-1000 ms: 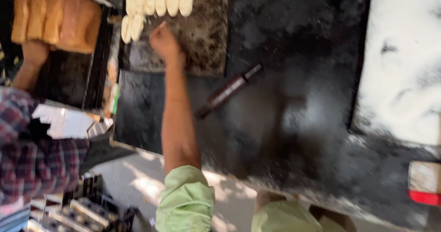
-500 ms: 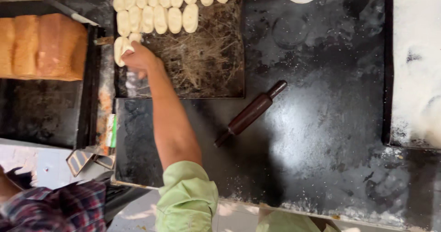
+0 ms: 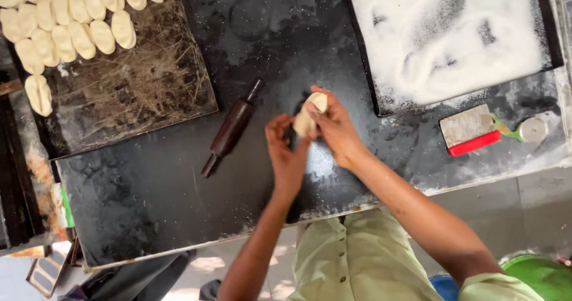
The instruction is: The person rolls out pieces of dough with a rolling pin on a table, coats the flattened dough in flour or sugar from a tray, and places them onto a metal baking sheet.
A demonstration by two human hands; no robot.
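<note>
I see the dough piece (image 3: 310,115) pinched between both hands over the dark tabletop (image 3: 149,199), its long axis tilted up-right. My right hand (image 3: 336,128) grip clamps its upper end; my left hand (image 3: 287,155) closes on the lower end.

The dough piece (image 3: 310,115) looks soft, pale and matt. The worktop (image 3: 179,199) is dark, smooth and slightly glossy, dusted with flour. Left of the hands lies a rolling pin (image 3: 231,128) of dark polished wood. The far-left tray (image 3: 143,92) is dull, scratched metal. At right, a scraper (image 3: 471,131) has a brushed metal blade and red plastic grip.
</note>
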